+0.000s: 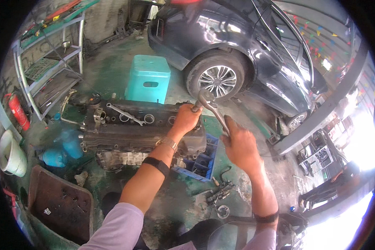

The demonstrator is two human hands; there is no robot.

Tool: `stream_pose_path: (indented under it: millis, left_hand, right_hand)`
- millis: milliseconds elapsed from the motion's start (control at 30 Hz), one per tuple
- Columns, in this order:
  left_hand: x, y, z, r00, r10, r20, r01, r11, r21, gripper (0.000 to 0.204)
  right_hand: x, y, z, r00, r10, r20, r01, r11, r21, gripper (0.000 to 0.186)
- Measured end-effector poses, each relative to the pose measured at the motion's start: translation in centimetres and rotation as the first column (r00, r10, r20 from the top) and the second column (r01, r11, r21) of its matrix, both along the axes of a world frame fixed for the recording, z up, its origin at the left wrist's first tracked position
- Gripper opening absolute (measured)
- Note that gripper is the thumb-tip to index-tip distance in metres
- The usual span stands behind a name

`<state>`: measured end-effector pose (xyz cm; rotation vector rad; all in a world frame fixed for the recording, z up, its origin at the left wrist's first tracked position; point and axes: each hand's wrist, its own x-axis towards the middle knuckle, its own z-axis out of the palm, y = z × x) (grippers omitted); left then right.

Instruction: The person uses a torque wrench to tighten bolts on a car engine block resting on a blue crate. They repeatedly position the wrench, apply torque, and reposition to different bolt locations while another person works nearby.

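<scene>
Gripping the ratchet (215,109) by its handle mid-frame, the right hand (242,148) is wrapped snugly; the left hand (185,119) is curled round a short bar (195,108) by the ratchet's head. To turn it well — hold the head steady, pull smoothly, and mind the loose wrench (125,113) lying on the engine (125,139), left of middle.

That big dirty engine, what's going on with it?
A person is using both hands on a ratchet wrench above one end of the engine. The right-hand grip is closed around its handle, and the left-hand grip is closed by its head, on a metal piece that is mostly hidden. Another wrench lies loose on top of the engine. A teal stool stands behind it.
</scene>
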<state>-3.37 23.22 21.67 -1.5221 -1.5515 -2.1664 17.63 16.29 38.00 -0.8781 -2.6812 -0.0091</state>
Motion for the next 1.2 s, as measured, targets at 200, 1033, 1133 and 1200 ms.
stream_pose_path:
  millis: [200, 1033, 1133, 1200]
  left_hand:
    - [0.3, -0.9, 0.7, 0.967, -0.088, 0.24, 0.12, 0.986, -0.12, 0.041]
    - [-5.9, 2.7, -4.6, 0.973, -0.173, 0.151, 0.203, 0.956, -0.212, 0.022]
    - [-5.9, 2.6, -4.5, 0.974, -0.161, 0.161, 0.196, 0.953, -0.232, 0.022]
    - [-5.8, 2.6, -4.6, 0.98, -0.137, 0.142, 0.168, 0.957, -0.237, 0.023]
  right_hand:
    - [-3.9, 1.8, -0.9, 0.995, -0.032, -0.09, 0.049, 0.981, 0.19, 0.037]
    - [-8.0, 3.8, -2.5, 0.969, -0.004, -0.249, 0.064, 0.97, 0.234, 0.048]
    - [-8.5, 4.0, -2.8, 0.963, 0.0, -0.268, 0.068, 0.967, 0.246, 0.048]
    - [-8.6, 4.1, -3.0, 0.961, 0.005, -0.277, 0.07, 0.963, 0.26, 0.048]
